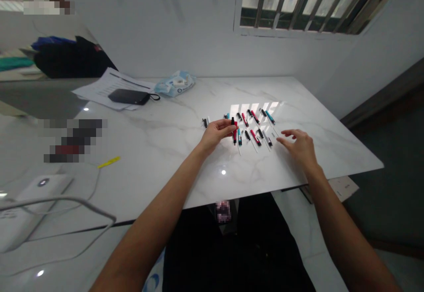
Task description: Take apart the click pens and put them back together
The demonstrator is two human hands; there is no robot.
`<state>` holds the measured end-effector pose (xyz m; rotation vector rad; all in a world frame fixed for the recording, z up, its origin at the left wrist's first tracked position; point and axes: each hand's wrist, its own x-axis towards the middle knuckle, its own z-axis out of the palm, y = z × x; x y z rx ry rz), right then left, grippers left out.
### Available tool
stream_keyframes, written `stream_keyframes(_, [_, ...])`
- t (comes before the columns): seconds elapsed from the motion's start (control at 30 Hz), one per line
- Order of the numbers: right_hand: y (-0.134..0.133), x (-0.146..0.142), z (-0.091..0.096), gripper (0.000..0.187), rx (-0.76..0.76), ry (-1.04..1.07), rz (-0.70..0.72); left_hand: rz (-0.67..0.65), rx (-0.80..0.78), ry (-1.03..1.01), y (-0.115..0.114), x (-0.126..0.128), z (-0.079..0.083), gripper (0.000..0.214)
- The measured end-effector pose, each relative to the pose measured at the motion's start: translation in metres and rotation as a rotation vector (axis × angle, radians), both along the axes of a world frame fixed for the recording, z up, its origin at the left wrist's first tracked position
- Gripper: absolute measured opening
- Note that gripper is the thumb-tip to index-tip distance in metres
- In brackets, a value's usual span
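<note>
marble-look white table [159, 150], glossy, with a glare patch from the barred window [298, 0] landing right on the work spot at mid frame.

left hand [216, 134]: fingers pinched round a pen [233, 129] with a black top and red body, held near upright just above the tabletop at the left end of the rows. right hand [298, 144]: loose, fingers spread, holding nothing, low just right of the rows. cannot tell whether its fingertips touch the surface.

pens [256, 128]: red, teal and black caps on white barrels, laid slanted in two rough rows, close together. two strays [206, 122] lie just left of the left hand.

risks, as i judge them:
- round barrels on a slick top, so a knock from either wrist could set a row rolling and scramble the layout.
- the pinch on the held pen looks light, and a slip would drop it onto the row beneath.
- glare washes out the white barrels, so one is easy to misjudge.

room:
- bare marble lies below the rows down to the near edge, with more left of centre.
- the table's right corner is near the right hand, with dark floor [391, 195] past it.
- upper left: papers [99, 89], black pouch [129, 96] and blue packet [174, 83], all well apart from the hands.
- yellow marker [108, 162] left of centre, white device [20, 212] with its cable [82, 206] at lower left, beside the left forearm but not touching.
</note>
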<state>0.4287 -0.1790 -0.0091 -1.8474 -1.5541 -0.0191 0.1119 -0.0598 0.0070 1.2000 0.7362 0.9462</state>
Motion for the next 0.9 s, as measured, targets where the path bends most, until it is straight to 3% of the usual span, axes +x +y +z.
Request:
stream_keyframes(0.2, [-0.004, 0.005, -0.017, 0.033, -0.077, -0.025, -0.024, 0.01, 0.03, 0.031, 0.001, 0.0, -0.002, 0.04])
stream_keyframes(0.43, [0.008, -0.001, -0.006, 0.027, -0.046, 0.048, -0.022, 0.028, 0.056, 0.06, 0.0, 0.0, -0.001, 0.039])
stream_keyframes(0.57, [0.013, -0.002, -0.01, 0.026, -0.107, 0.003, 0.025, 0.03, 0.061, 0.074, 0.001, 0.0, -0.002, 0.04])
stream_keyframes(0.73, [0.01, -0.004, -0.011, 0.022, -0.073, 0.003, 0.008, 0.026, 0.075, 0.087, 0.001, 0.0, -0.002, 0.036])
stream_keyframes(0.9, [0.017, -0.018, 0.004, 0.02, 0.013, 0.195, -0.01, 0.026, 0.113, 0.105, 0.001, 0.001, -0.003, 0.034])
